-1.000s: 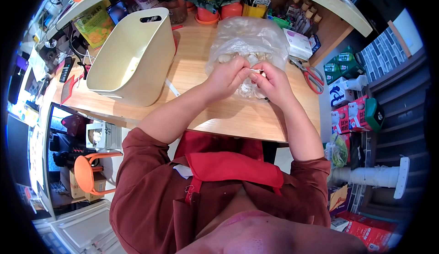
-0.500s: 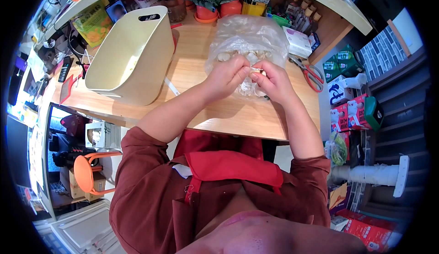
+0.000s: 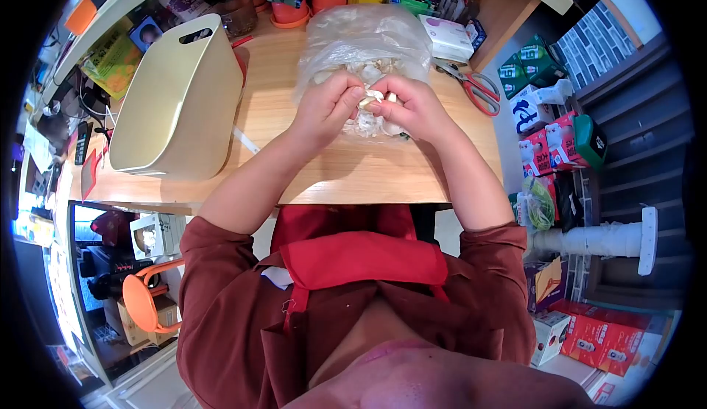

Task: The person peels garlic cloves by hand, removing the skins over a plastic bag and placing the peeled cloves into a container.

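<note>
A clear plastic bag (image 3: 368, 32) lies on the wooden desk, with pale, garlic-like pieces and papery skins at its near opening. Over that opening my two hands meet, fingertips almost touching. My left hand (image 3: 328, 107) is closed, its thumb and fingers pinching a pale clove (image 3: 366, 103) with loose white skin. My right hand (image 3: 412, 107) is closed too, its thumb and forefinger at the other side of the same clove. Loose skins (image 3: 362, 125) lie beneath the hands.
A tall cream bin (image 3: 177, 100) stands on the desk at the left. Red-handled scissors (image 3: 479, 92) and a white box (image 3: 446, 38) are at the right. Orange pots (image 3: 290, 13) and corked bottles (image 3: 456, 0) line the back. A white strip (image 3: 246, 140) lies near the bin.
The view has shifted, so the desk items appear further left. Between my fingertips more of the pale clove now shows, and its skin hangs looser.
</note>
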`<state>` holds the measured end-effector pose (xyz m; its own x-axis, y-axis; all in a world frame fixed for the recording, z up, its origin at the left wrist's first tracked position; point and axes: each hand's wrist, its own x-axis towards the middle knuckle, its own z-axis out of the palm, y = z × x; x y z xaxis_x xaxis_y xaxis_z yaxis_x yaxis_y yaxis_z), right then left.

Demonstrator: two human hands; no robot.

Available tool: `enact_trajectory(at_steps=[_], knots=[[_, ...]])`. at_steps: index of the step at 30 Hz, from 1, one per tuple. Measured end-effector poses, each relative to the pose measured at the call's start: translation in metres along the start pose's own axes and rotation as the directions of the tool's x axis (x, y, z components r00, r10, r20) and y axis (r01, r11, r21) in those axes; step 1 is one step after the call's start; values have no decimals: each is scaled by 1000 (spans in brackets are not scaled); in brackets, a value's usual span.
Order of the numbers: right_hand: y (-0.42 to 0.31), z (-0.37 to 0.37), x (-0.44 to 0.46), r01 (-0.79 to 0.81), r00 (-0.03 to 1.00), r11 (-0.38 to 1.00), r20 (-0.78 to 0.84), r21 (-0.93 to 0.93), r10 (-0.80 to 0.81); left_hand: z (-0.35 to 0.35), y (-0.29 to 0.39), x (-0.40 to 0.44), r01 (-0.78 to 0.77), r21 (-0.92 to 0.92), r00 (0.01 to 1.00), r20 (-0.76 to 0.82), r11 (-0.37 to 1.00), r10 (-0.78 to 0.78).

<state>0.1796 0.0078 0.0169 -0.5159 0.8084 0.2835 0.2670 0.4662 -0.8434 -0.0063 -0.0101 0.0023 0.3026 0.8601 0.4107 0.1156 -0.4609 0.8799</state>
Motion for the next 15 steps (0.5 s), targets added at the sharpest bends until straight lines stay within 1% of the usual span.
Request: enact_trajectory(at_steps=[2,5,8,11,14,15], knots=[[5,3,2,-49,998,994,-40,100,53,1,-3,1,1,-11,1000,-24,1000,-1],[4,5,3,-111,991,936,-32,334,129,2,-3,1,-129,248,985,-76,960,152],[10,7,5,-175,982,892,3,417,191,3,-8,0,-153,294,977,-101,943,190],[4,8,4,-290,955,842,75,455,288,5,-7,0,-196,344,965,-101,918,244],[1,8,3,-307,950,813,101,496,297,5,-9,0,-185,343,962,-127,921,241],[2,9,2,-278,959,827,87,488,271,5,-7,0,-184,347,958,-144,919,246]])
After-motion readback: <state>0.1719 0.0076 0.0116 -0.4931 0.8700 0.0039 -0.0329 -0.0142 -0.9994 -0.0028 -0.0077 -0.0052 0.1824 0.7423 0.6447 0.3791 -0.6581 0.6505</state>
